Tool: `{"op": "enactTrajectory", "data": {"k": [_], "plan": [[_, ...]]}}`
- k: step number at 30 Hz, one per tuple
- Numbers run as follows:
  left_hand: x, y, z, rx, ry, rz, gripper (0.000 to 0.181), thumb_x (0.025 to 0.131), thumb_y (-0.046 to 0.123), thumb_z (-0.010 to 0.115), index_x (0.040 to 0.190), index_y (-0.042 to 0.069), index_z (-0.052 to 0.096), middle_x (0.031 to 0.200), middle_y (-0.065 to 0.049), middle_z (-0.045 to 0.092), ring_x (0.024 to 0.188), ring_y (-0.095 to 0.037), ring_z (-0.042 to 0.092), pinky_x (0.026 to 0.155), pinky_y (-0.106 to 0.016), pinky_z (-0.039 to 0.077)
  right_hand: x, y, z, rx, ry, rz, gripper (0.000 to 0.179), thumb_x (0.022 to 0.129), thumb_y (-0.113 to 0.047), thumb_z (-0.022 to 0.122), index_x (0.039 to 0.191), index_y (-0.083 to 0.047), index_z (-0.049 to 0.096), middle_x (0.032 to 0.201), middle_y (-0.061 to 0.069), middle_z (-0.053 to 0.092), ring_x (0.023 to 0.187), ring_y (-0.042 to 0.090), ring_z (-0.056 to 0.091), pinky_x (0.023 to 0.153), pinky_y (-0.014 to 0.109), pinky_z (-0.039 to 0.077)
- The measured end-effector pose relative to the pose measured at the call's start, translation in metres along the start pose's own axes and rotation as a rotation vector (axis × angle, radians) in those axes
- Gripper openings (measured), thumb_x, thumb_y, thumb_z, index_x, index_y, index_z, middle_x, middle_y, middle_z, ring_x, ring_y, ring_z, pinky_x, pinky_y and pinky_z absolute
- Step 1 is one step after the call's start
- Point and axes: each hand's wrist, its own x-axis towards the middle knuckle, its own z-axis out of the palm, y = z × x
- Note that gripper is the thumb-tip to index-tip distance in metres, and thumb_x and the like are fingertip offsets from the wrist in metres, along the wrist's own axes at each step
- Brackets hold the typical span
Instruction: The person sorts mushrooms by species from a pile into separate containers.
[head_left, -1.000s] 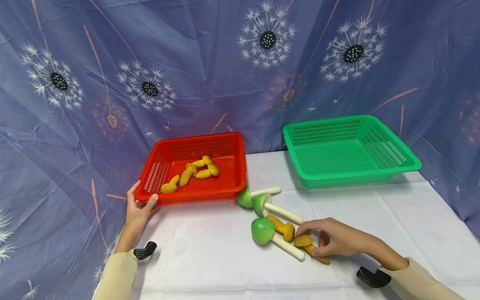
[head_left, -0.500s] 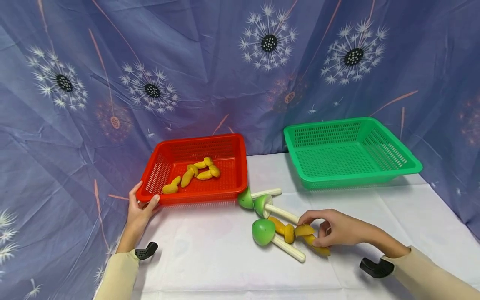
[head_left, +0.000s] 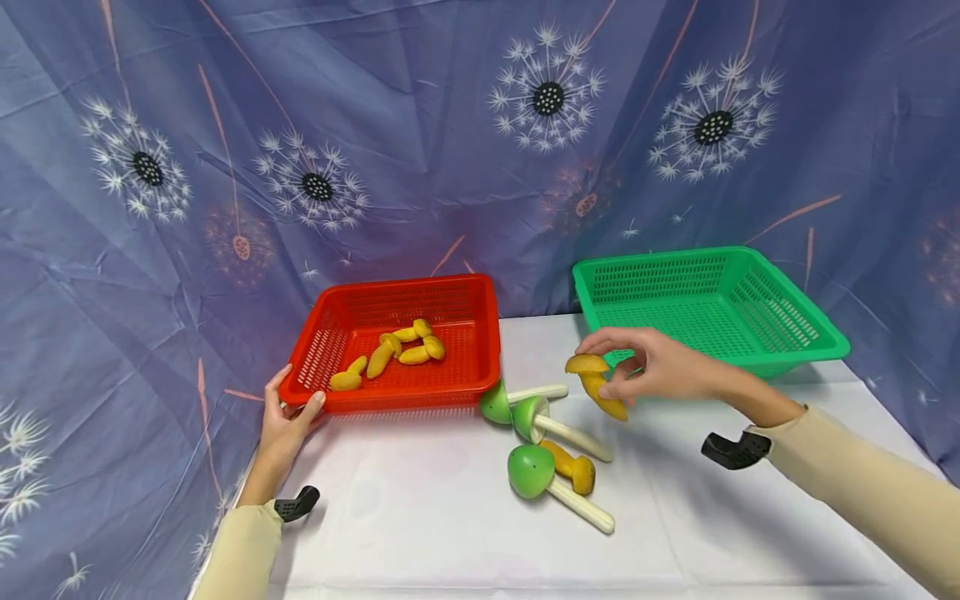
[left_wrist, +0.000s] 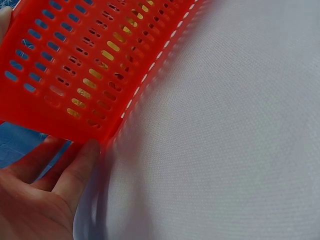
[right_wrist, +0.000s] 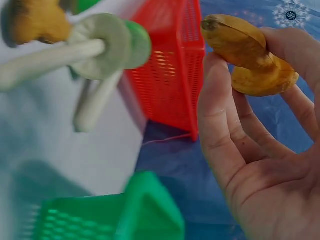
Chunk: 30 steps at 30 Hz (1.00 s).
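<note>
A yellow mushroom [head_left: 597,389] is up in the air over the table [head_left: 397,508], near the front left corner of the green basket [head_left: 795,356] in the head view. The thumb and fingers of the right hand [head_left: 660,367] pinch its stem. It looks dull and bumpy, with a round cap and a fat, bent stem.

Lower down and to the left, three green mushrooms [head_left: 531,471] and one more yellow one lie close together. The green ones have shiny round caps and long, smooth, white stems.

The left hand [head_left: 285,429] holds the front left corner of the red basket [head_left: 405,398], thumb and fingers spread round it. Four small yellow mushrooms [head_left: 381,358] lie inside.

Both baskets have rows of little slots and stand at the back, with a gap between them. White cloth [head_left: 712,517] covers the table and shows in wide stretches left and right of the pile. Behind hangs a wrinkly blue curtain [head_left: 435,150] with fluffy dandelions.
</note>
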Motion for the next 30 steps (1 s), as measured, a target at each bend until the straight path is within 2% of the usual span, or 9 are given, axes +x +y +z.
{"op": "enactTrajectory", "data": {"k": [4,7,13,19,24,30], "plan": [[0.001,0.002,0.000,-0.008,0.000,-0.007,0.081,0.099,0.011,0.069,0.160,0.031,0.020,0.148,-0.017,0.036,0.109,-0.006,0.062,0.086,-0.031,0.060,0.027,-0.016,-0.014,0.000,0.032,0.036,0.051,0.094,-0.012,0.077,0.140,-0.015,0.056,0.137,0.018,0.056,0.068,0.036,0.068,0.062,0.043,0.060],[0.001,0.002,0.001,-0.013,0.005,-0.017,0.081,0.099,0.010,0.069,0.160,0.031,0.020,0.147,-0.017,0.037,0.109,-0.007,0.063,0.086,-0.032,0.060,0.049,-0.026,-0.022,-0.002,0.049,0.047,0.050,0.094,-0.016,0.078,0.139,-0.018,0.057,0.133,0.016,0.058,0.077,0.037,0.071,0.064,0.044,0.060],[0.000,0.003,0.001,-0.013,0.003,-0.009,0.081,0.100,0.010,0.068,0.161,0.029,0.018,0.150,-0.020,0.035,0.109,-0.006,0.062,0.087,-0.032,0.060,0.098,-0.035,-0.028,0.004,0.053,0.014,0.049,0.094,-0.018,0.077,0.139,-0.018,0.057,0.131,0.014,0.061,0.085,0.037,0.073,0.066,0.044,0.060],[0.000,0.002,0.001,-0.009,0.002,-0.004,0.081,0.100,0.008,0.067,0.161,0.026,0.018,0.151,-0.021,0.035,0.109,-0.005,0.062,0.087,-0.030,0.059,0.150,-0.031,-0.023,0.005,0.093,-0.027,0.049,0.093,-0.020,0.079,0.138,-0.020,0.059,0.127,0.011,0.066,0.092,0.033,0.072,0.070,0.047,0.062],[0.001,0.000,0.001,-0.015,0.002,-0.004,0.081,0.099,0.008,0.068,0.161,0.026,0.018,0.151,-0.020,0.035,0.109,-0.006,0.062,0.088,-0.032,0.059,0.183,-0.026,-0.015,0.017,0.117,-0.012,0.049,0.092,-0.022,0.080,0.136,-0.024,0.060,0.128,0.009,0.066,0.104,0.029,0.069,0.074,0.052,0.062],[0.001,-0.001,0.000,-0.005,0.003,-0.008,0.082,0.100,0.009,0.067,0.161,0.028,0.017,0.151,-0.022,0.034,0.109,-0.005,0.063,0.086,-0.032,0.060,0.222,-0.021,-0.002,0.078,0.129,0.019,0.047,0.092,-0.018,0.080,0.135,-0.019,0.060,0.125,0.014,0.065,0.094,0.033,0.071,0.077,0.050,0.062]]}}
